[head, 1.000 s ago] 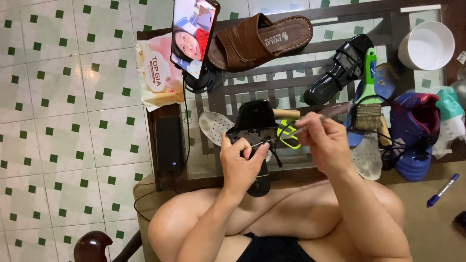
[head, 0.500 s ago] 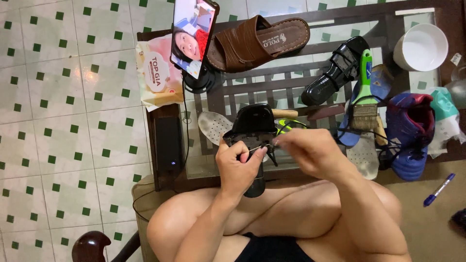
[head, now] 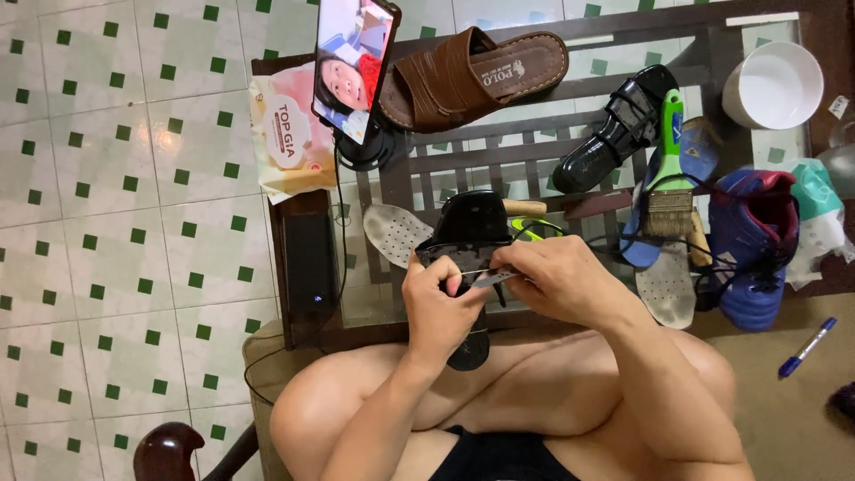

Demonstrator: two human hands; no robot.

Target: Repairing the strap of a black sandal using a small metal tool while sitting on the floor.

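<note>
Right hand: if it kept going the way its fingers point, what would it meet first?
The right hand points left; first comes the black sandal it already touches, then the left hand. Depth is unclear.

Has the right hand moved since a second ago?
Yes. The right hand came left, away from the brush, and now meets the left hand on the black sandal.

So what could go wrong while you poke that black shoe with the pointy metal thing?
The thin metal tool in the right hand points toward the left hand gripping the black sandal; a slip might jab a thumb. Also, an elbow might knock the paintbrush off the crowded glass table.
</note>
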